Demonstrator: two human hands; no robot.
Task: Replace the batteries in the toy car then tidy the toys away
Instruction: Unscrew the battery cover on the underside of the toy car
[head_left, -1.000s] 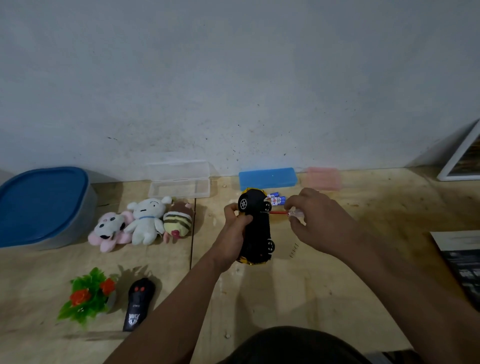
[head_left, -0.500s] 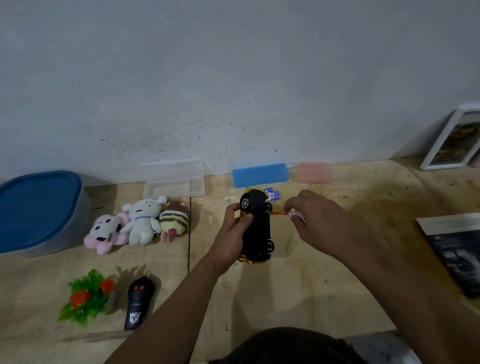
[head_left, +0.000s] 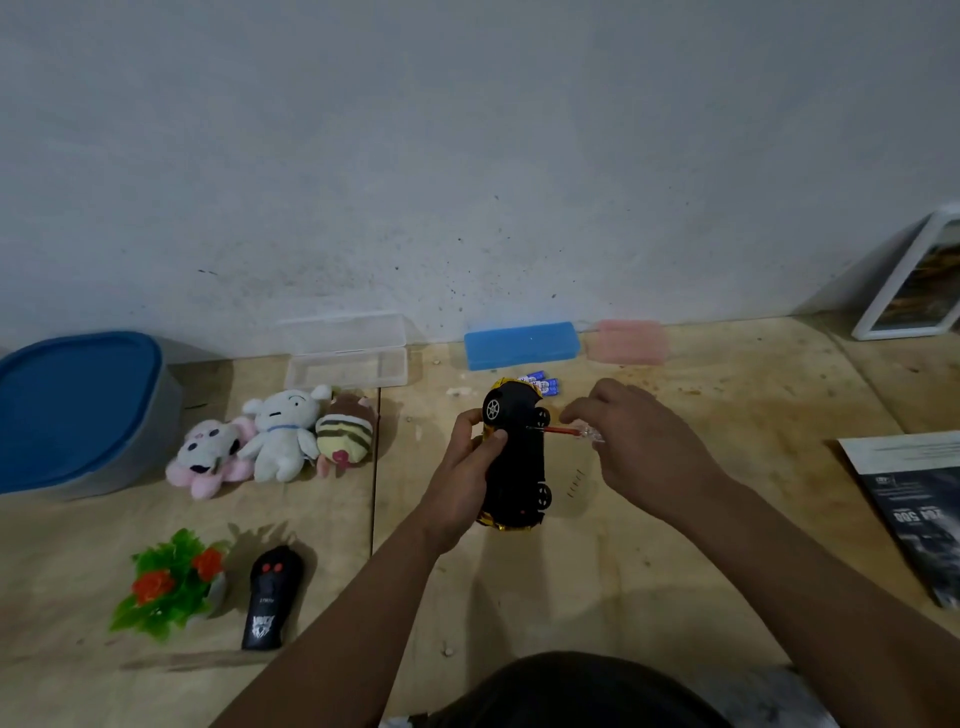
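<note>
Head view: left hand grips the car, turned underside-up above the table; right hand pinches a screwdriver, tip at the underside; batteries lie just behind

The blue-lidded grey plastic tub and dark printed booklet are cut by the frame edges; the small blue-labelled batteries sit half hidden behind the black-bottomed toy car.
</note>
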